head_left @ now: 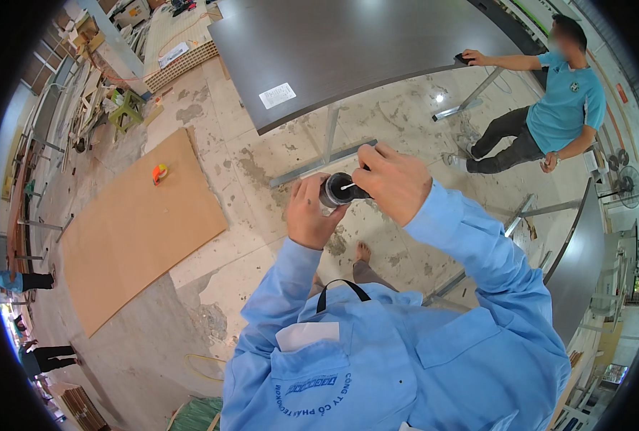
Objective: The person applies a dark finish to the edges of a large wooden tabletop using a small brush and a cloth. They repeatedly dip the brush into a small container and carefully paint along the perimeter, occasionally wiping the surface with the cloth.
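My left hand (311,214) grips a small black round container (337,190) held in front of my chest. A thin white stick (349,186) pokes into its open top, and my right hand (395,179) pinches that stick from the right side. Both arms wear light blue sleeves. The container's lower part is hidden behind my fingers.
A large dark tabletop (348,50) on metal legs stands ahead, with a white paper label (277,95) on it. A person in a teal shirt (567,100) leans on its right end. A brown board (133,230) with an orange tape measure (159,173) lies on the concrete floor at left.
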Demonstrator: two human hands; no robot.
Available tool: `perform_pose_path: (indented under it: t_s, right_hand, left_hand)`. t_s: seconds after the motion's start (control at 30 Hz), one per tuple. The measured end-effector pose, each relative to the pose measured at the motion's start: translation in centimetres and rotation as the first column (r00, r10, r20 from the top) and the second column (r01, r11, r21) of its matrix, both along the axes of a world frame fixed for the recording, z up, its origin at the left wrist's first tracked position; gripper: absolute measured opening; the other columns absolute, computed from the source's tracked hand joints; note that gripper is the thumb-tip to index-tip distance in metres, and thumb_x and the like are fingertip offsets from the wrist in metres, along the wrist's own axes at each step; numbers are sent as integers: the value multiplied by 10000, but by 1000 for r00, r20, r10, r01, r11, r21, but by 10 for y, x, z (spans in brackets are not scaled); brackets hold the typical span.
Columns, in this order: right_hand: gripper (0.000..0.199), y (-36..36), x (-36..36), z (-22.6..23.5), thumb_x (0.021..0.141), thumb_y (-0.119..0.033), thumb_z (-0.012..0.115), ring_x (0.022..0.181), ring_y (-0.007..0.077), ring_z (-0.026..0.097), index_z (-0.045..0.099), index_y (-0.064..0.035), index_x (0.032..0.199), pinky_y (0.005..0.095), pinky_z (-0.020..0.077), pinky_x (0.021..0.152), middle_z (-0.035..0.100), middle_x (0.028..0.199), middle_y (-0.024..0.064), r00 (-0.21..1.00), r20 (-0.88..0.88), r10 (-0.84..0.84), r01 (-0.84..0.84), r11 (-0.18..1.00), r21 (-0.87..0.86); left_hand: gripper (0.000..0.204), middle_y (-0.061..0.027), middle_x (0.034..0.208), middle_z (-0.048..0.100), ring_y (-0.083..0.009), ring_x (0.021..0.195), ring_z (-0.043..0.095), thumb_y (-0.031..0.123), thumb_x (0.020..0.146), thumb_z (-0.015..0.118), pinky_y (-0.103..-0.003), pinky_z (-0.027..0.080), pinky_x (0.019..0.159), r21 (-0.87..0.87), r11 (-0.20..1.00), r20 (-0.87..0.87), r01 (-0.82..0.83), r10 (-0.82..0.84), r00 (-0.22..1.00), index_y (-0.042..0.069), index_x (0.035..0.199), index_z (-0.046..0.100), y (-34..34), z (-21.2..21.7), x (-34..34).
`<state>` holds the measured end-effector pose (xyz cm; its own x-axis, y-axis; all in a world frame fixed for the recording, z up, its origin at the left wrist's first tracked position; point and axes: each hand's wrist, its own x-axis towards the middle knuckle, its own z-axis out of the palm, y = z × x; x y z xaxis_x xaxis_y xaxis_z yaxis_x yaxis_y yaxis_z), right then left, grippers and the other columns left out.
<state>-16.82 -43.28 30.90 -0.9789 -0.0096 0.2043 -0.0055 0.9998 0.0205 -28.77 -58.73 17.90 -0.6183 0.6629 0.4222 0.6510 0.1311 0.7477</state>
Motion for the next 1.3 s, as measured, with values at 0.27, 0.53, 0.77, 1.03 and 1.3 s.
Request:
perform_pose_path:
  t_s: [0.27,0.53,0.77,1.03,1.3]
  right_hand:
    - [121,24,-16,-12,784,-59,782,1027,267,661,769,-68,904,383,623,756,630,1080,74,989,140,-50,37,995,89]
    - [109,53,0,-7,819,-72,773,1017,283,660,728,-94,915,418,605,803,617,1059,65,995,33,-93,96,988,-120]
    - [120,63,12,-3,833,-87,772,1021,281,677,734,-125,941,412,598,827,653,1046,39,983,93,-158,170,975,-141]
    - [116,73,15,-7,855,-97,757,1058,273,703,745,-126,966,404,613,812,694,1056,38,968,131,-216,222,974,-39]
    - [152,77,16,-11,846,-97,773,1078,274,699,746,-129,992,420,617,816,692,1084,43,957,180,-226,243,967,-79]
  left_hand:
    - [615,-111,1172,712,-380,1149,625,99,682,944,-460,534,970,8,1000,-50,9,-8,999,61,1216,642,29,-9,4]
    - [618,-129,1156,730,-333,1090,675,109,661,973,-404,589,870,32,999,-32,-26,28,999,39,1200,678,41,-14,-6]
    - [618,-147,1139,730,-319,1003,700,150,681,979,-394,589,832,25,999,0,-30,30,1000,34,1209,679,48,-20,-6]
    - [643,-138,1147,715,-299,1017,676,170,700,980,-401,570,831,15,1000,104,-1,0,995,21,1242,667,57,-22,-7]
    - [621,-134,1139,724,-284,957,685,179,704,978,-391,561,819,39,999,129,12,-17,991,13,1224,680,60,-16,-9]
